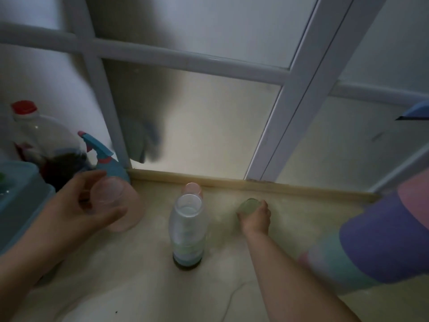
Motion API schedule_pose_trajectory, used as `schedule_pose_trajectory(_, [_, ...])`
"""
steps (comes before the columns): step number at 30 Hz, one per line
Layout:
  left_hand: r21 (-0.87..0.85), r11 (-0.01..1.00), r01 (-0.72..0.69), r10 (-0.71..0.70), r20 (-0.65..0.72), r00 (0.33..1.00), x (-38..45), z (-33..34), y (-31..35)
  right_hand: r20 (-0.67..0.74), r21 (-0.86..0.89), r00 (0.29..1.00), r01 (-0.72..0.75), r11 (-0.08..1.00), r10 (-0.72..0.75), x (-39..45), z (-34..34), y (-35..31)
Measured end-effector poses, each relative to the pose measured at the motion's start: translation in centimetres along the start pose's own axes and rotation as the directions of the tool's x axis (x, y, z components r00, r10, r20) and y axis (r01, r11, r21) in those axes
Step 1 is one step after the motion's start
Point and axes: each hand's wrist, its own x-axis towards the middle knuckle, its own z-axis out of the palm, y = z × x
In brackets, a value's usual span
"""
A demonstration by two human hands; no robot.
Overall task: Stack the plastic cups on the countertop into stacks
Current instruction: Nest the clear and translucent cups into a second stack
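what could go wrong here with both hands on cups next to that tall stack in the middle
1. The tall cup stack stands between both arms; either forearm swinging inward might topple it.
2. The left hand holds the pink cup beside the spray bottle, which it could bump.
3. The right hand grips the green cup at full reach, so it may slip.
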Motion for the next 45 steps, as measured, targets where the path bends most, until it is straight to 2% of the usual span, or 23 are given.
schedule_pose_trajectory(4, [-0.028,1.0,-0.001,0.0,-0.028,1.0,-0.6,0.2,-0.1,-0.036,0.092,0.999,-0.018,0.996,0.021,-0.4,0.1,0.5])
schedule_pose_trajectory(9, [-0.034,0.999,-0.034,0.032,-0.039,0.999,-1.2,0.4,1.3,-0.133,0.32,0.986,0.134,0.938,-0.096,-3.8,-2.0,-2.3])
schedule_pose_trajectory(13, [-0.049,0.997,-0.056,0.052,-0.078,0.996,-1.9,-0.2,3.4,-0.114,0.49,0.946,0.319,0.811,-0.304,-7.8,-6.5,-6.1])
schedule_pose_trajectory(18, [-0.1,0.989,-0.11,0.101,-0.085,0.991,-3.0,-0.6,6.5,0.032,0.56,0.819,0.46,0.689,-0.573,-12.0,-12.4,-10.3])
schedule_pose_trajectory(22, [-0.13,0.985,-0.115,0.098,-0.132,0.986,-4.4,-0.3,8.6,0.208,0.493,0.686,0.542,0.68,-0.697,-13.5,-13.0,-12.6])
schedule_pose_trajectory(24, [-0.127,0.987,-0.101,0.081,-0.152,0.985,-5.0,-0.4,9.0,0.262,0.44,0.653,0.575,0.69,-0.711,-14.0,-12.2,-13.0])
schedule_pose_trajectory(32, [-0.154,0.987,-0.052,0.028,-0.155,0.988,-6.8,-0.5,7.9,0.392,0.366,0.598,0.596,0.715,-0.699,-14.0,-8.1,-12.0])
schedule_pose_trajectory(36, [-0.146,0.989,-0.033,0.01,-0.153,0.988,-6.8,-0.7,7.4,0.41,0.365,0.611,0.569,0.736,-0.677,-13.8,-7.5,-11.0])
schedule_pose_trajectory(41, [-0.042,0.996,-0.073,0.065,-0.18,0.982,-6.2,-0.6,8.1,0.421,0.284,0.571,0.655,0.7,-0.705,-13.3,-7.8,-11.0])
schedule_pose_trajectory(45, [0.018,0.991,-0.132,0.133,-0.188,0.973,-5.3,-0.6,9.7,0.491,0.121,0.506,0.766,0.631,-0.709,-12.6,-8.6,-11.4])
